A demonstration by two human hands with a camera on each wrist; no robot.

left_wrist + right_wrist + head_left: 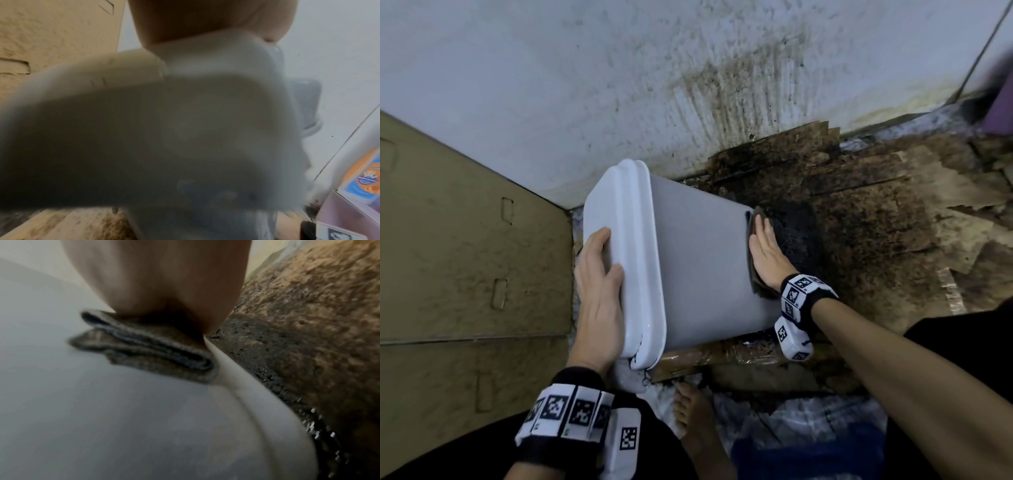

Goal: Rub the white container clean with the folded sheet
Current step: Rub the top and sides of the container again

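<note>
The white container (698,260) lies tilted on its side, its lidded end (633,212) toward the left. My left hand (599,281) holds that end, fingers on the lid face and thumb hooked over the rim. In the left wrist view the container (144,138) is a blur under the palm (205,19). My right hand (767,253) lies flat, fingers straight, pressing the folded brown-grey sheet (756,287) against the container's bottom end. The right wrist view shows the sheet's folds (148,347) squeezed between the palm (160,280) and the white surface (102,418).
A tan cardboard box (465,257) stands close on the left. The stained wall (688,68) runs behind. Dirty, dark-soaked cardboard (893,212) covers the floor to the right. A bare foot (695,411) is below the container. A purple object (1000,109) sits at the far right.
</note>
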